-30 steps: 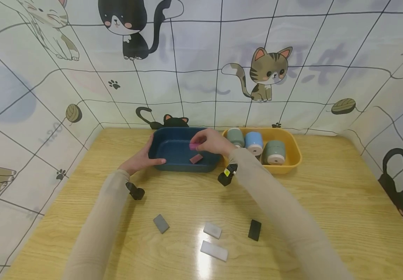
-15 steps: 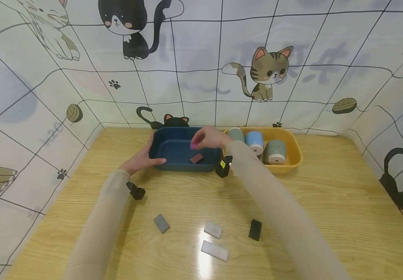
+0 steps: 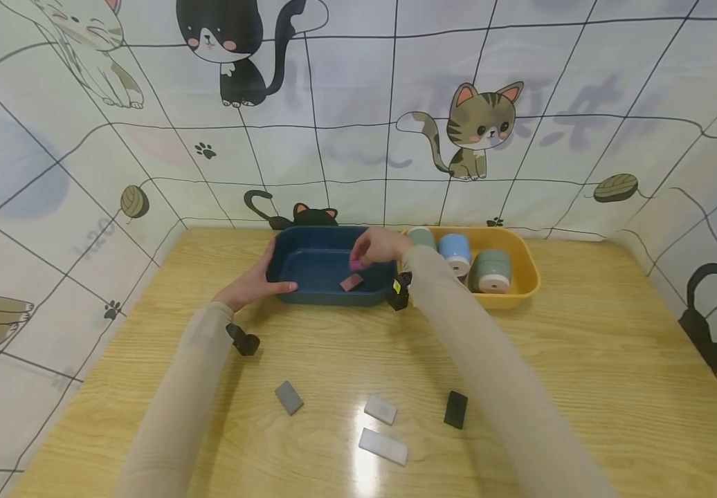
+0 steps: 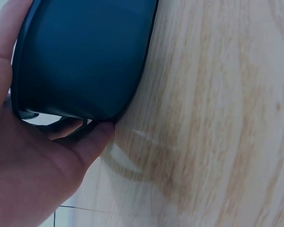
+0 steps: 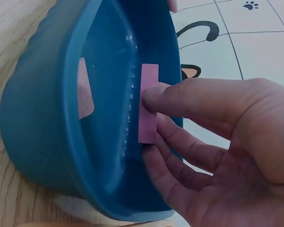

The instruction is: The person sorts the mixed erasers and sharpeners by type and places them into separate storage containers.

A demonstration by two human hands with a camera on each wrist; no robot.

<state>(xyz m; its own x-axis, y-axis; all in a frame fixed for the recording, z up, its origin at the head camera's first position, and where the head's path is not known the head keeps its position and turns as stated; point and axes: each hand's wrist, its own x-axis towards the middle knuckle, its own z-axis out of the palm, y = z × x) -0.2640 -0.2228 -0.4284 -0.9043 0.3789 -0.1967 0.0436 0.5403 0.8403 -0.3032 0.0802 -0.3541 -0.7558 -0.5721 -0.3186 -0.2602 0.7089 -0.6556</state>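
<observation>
A dark blue tray (image 3: 296,245) stands at the far middle of the wooden table. My left hand (image 3: 252,282) holds its left end, thumb along the near wall (image 4: 92,142). My right hand (image 3: 378,245) hovers over the tray's right part and pinches a small pink block (image 3: 355,263) (image 5: 148,101) between thumb and fingers. A brownish-pink block (image 3: 351,282) (image 5: 84,90) lies flat on the tray floor just below it.
A yellow tray (image 3: 523,270) right of the blue one holds three short cylinders. Near the front of the table lie a grey block (image 3: 288,398), two white blocks (image 3: 380,409) (image 3: 383,446) and a black block (image 3: 455,409). Patterned walls enclose the table.
My right hand has shifted slightly right and lower over the blue tray, still pinching the pink block. The left hand has stayed on the tray's end.
</observation>
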